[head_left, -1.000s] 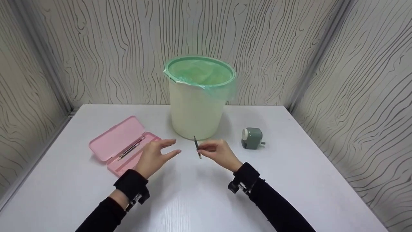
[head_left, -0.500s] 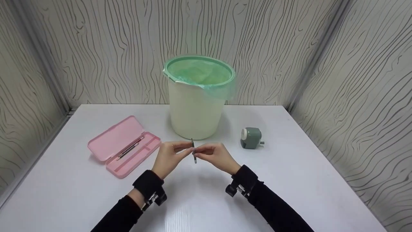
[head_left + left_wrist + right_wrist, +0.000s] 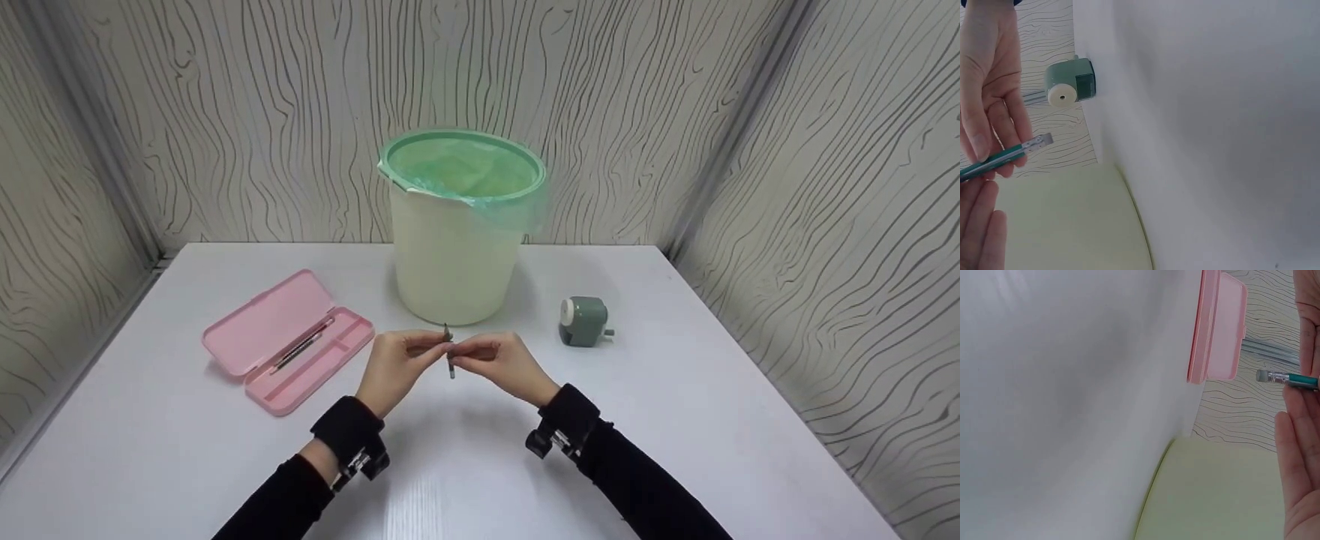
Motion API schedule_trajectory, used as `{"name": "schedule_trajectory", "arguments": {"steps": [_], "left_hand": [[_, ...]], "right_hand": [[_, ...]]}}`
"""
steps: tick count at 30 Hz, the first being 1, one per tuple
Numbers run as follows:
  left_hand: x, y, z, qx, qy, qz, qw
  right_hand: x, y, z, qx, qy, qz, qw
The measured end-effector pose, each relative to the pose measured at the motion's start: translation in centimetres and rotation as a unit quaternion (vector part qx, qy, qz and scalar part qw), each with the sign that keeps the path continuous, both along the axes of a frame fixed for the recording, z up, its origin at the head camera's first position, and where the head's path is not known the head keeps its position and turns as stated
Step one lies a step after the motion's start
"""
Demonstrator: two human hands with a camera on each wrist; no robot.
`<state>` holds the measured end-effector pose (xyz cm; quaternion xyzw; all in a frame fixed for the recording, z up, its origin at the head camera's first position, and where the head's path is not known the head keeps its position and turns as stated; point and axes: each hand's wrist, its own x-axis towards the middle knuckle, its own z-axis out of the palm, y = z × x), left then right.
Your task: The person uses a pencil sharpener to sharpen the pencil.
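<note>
A short green pencil (image 3: pixel 1002 160) is held upright between both hands in front of the bin; its dark point faces up in the head view. My left hand (image 3: pixel 394 367) pinches its upper part between thumb and fingers. Just beside it, my right hand (image 3: pixel 511 364) pinches the pencil lower down, the two sets of fingertips meeting. The worn grey eraser (image 3: pixel 1262 376) with its metal band sticks out below the fingers. Part of the pencil's middle is hidden by the fingertips.
An open pink pencil case (image 3: pixel 259 324) lies at the left, with slim pencils (image 3: pixel 304 345) inside. A pale green bin (image 3: pixel 457 262) with a green liner stands at the back. On the right sits a green crank pencil sharpener (image 3: pixel 586 322) on the white table (image 3: pixel 675 420).
My left hand has moved right from near the pencil case and taken hold of the pencil. The right hand has shifted slightly left, and the pencil stands a little more upright.
</note>
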<state>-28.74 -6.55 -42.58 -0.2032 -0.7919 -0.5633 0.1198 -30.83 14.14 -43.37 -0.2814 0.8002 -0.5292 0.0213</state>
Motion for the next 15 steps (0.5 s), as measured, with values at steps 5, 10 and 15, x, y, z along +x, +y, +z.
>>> {"name": "schedule_trajectory", "arguments": {"steps": [5,10,15], "left_hand": [[0.0,-0.2,0.2,-0.064,0.033,0.006,0.9974],[-0.1,-0.5,0.8,-0.174,0.084,0.021,0.9808],[-0.1,-0.5,1.6,-0.276,0.133,0.037,0.9511]], "right_hand": [[-0.1,0.5,-0.1,0.014,0.007,-0.002,1.0],[-0.4,1.0,0.2,0.04,0.04,-0.003,0.998],[-0.5,1.5,0.9,0.081,0.096,0.003,0.992]]}}
